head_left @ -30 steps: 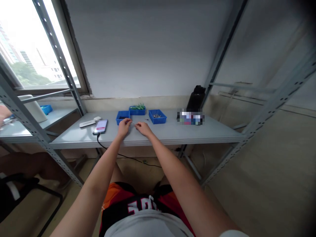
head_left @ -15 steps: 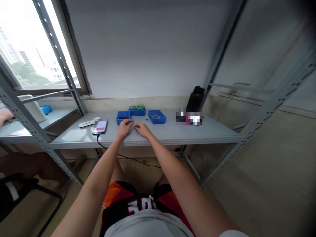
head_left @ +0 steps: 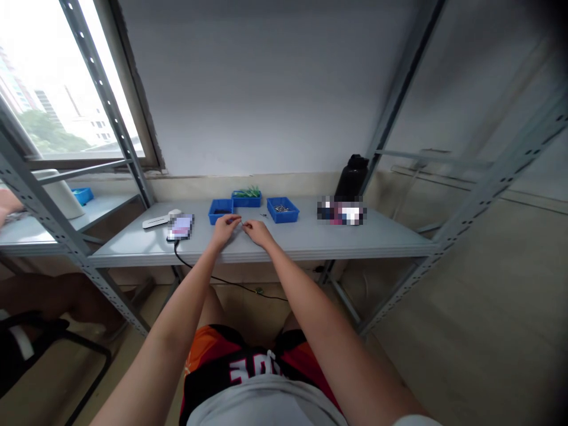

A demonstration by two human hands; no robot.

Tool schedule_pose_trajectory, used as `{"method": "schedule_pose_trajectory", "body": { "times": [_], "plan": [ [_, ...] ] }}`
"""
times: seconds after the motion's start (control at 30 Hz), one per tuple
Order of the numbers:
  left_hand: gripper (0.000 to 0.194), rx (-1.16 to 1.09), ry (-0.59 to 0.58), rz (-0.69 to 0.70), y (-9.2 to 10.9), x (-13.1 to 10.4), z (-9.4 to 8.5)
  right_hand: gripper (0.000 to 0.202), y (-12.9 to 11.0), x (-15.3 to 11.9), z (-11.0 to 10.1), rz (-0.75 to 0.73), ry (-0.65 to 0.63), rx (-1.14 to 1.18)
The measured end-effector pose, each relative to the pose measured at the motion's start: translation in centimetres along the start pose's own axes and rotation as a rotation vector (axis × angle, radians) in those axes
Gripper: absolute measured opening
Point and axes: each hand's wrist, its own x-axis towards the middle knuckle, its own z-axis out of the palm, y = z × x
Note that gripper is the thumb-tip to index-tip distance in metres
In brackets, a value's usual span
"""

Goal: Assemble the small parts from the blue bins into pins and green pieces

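My left hand (head_left: 225,229) is pinched closed above the grey shelf table (head_left: 302,239), its fingertips close to those of my right hand (head_left: 257,231). My right hand is also in a pinch. Whatever small thing they hold between them is too tiny to name. Just beyond my left hand is a blue bin (head_left: 220,204) with dark contents. Behind it stands another blue bin (head_left: 247,201) holding green strips (head_left: 248,192). To the right, a third blue bin (head_left: 288,217) contains small metallic pieces (head_left: 281,208). A small dark piece (head_left: 263,215) lies on the table between the bins.
A phone (head_left: 180,227) with a black cable (head_left: 222,280) and a white device (head_left: 156,222) lie at left. A black bottle (head_left: 351,178) stands at right beside a blurred-out item (head_left: 341,212). Metal uprights flank the table. Another person's hand (head_left: 7,202) shows at far left.
My hands stay almost in place, fingertips still close together. The other person's hand at far left has shifted slightly.
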Motion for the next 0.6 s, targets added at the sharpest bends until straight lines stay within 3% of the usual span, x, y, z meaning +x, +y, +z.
{"method": "schedule_pose_trajectory", "body": {
  "times": [0.2, 0.6],
  "plan": [
    [0.019, 0.039, 0.013, -0.043, -0.1, -0.1, -0.1, 0.019, 0.8, 0.7, 0.0, 0.082, 0.16, 0.115],
    [0.013, -0.007, -0.238, -0.065, 0.7, 1.3, 0.5, 0.018, 0.5, 1.1, -0.1, 0.028, 0.322, 0.212]
  ]
}}
